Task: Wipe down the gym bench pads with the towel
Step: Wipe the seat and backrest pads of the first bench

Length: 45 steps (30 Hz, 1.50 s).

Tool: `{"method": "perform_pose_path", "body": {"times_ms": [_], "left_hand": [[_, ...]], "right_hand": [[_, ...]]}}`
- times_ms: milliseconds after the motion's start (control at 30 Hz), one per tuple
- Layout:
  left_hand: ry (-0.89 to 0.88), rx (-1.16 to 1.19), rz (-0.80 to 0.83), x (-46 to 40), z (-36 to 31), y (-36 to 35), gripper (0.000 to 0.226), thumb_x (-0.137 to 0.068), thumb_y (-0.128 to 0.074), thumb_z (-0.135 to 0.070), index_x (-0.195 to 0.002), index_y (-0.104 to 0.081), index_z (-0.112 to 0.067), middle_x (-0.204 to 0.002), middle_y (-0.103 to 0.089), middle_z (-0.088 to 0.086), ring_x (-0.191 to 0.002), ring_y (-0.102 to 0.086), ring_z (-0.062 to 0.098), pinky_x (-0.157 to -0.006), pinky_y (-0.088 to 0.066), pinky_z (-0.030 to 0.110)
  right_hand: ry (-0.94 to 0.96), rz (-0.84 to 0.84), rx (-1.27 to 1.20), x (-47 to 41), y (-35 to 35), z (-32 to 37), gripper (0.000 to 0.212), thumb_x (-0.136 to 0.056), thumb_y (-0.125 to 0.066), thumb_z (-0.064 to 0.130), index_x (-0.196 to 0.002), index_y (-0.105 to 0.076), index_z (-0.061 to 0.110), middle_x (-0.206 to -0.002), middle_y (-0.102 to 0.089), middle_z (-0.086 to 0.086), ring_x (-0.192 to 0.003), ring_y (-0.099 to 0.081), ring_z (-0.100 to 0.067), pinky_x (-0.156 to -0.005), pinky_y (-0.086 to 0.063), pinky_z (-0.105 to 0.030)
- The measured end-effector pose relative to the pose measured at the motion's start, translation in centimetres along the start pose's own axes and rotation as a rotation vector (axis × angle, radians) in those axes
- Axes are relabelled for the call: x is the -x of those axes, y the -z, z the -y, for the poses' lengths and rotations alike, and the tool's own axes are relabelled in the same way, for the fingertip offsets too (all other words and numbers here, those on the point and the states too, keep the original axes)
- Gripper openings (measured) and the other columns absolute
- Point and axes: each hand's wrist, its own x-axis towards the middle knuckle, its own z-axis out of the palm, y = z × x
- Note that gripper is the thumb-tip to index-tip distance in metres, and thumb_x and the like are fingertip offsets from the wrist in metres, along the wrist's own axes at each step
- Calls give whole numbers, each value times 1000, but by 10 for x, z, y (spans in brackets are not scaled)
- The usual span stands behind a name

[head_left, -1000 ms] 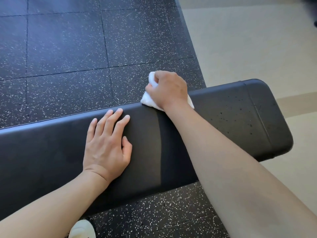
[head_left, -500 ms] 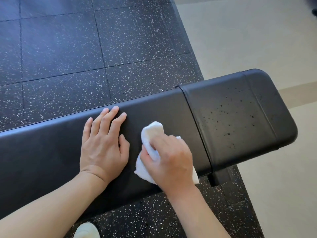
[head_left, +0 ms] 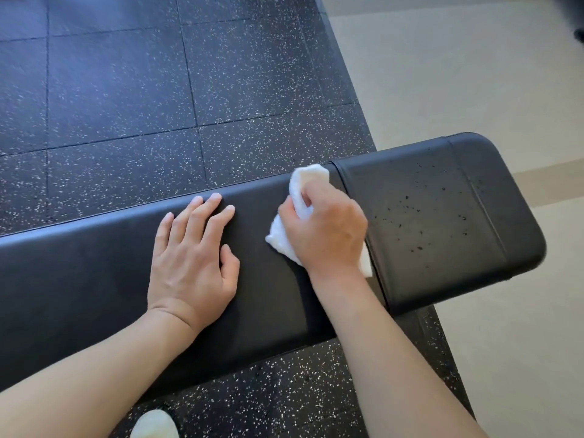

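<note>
A black gym bench runs across the view: a long back pad [head_left: 79, 279] on the left and a shorter seat pad [head_left: 442, 222] on the right, with a seam between them. Dark droplets speckle the seat pad. My right hand [head_left: 328, 235] grips a crumpled white towel [head_left: 305, 184] and presses it on the long pad just left of the seam. My left hand [head_left: 192, 260] lies flat on the long pad, fingers straight and spread, a short way left of the towel.
Black speckled rubber floor tiles [head_left: 126, 90] lie beyond and below the bench. A beige hard floor [head_left: 458, 74] starts to the right. The white toe of a shoe [head_left: 155, 426] shows at the bottom edge.
My right hand swept the towel from the pad's far edge to its near edge, then back toward the middle beside the seam. My left hand stayed planted.
</note>
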Motion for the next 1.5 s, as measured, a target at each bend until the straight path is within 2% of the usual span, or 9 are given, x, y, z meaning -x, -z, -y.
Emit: {"method": "perform_pose_path", "body": {"times_ms": [200,400,567,633,767,967,1100,1267,1500], "left_hand": [[-11,14,16,1,0,1,58,-93,-39,-31,-147,-54,-19,-162,-45,3,-154,-36,29,-129,-18,54],[-9,68,59,3,11,8,59,-96,-37,-30,-152,-53,-20,-166,-41,1,-157,-31,25,-129,-19,56],[-88,117,164,2,12,16,66,-95,-30,-33,-157,-47,-18,-171,-34,2,-160,-25,24,-130,-21,56],[-162,114,183,17,35,23,64,-96,-32,-30,-157,-47,-18,-171,-34,2,-160,-27,23,-129,-26,54],[-242,38,217,70,106,43,61,-102,-39,-28,-163,-37,-24,-174,-25,-3,-162,-20,20,-131,-19,48],[-85,-24,168,126,187,79,62,-100,-41,-26,-161,-43,-19,-172,-30,-1,-160,-28,23,-126,-23,52],[65,-10,159,131,225,97,61,-99,-40,-27,-157,-47,-13,-169,-37,4,-157,-32,25,-125,-29,56],[166,-5,171,126,273,114,62,-97,-41,-28,-155,-48,-7,-165,-41,11,-152,-40,33,-116,-40,63],[233,-2,177,137,301,130,68,-97,-37,-33,-154,-45,4,-159,-44,21,-146,-45,37,-121,-37,52]], "right_hand": [[122,37,-4,6,-5,10,22,-79,-68,28,-70,-51,16,-58,-47,-1,-52,-44,-29,-52,-38,-35],[326,198,24,10,7,-2,27,-90,-60,40,-87,-59,13,-74,-57,-3,-64,-50,-29,-60,-43,-42],[277,85,140,11,-3,0,28,-93,-55,38,-81,-53,12,-67,-53,-8,-58,-51,-34,-53,-43,-42],[239,46,153,16,-8,11,28,-92,-54,36,-80,-47,13,-64,-50,-9,-54,-49,-36,-51,-45,-43],[282,41,123,32,-28,57,27,-90,-55,34,-75,-45,13,-60,-46,-7,-51,-46,-35,-48,-46,-42],[410,108,75,68,-85,156,18,-89,-56,30,-82,-57,13,-60,-48,-4,-52,-45,-29,-51,-40,-37],[542,123,43,87,-110,220,16,-88,-62,28,-90,-49,20,-64,-50,-3,-55,-45,-26,-53,-36,-36],[575,243,-43,114,-150,305,19,-90,-66,30,-82,-60,14,-69,-53,-4,-58,-49,-28,-54,-39,-39],[602,288,-78,113,-163,332,21,-86,-68,29,-75,-57,14,-69,-52,-4,-57,-47,-28,-55,-32,-36]]}}
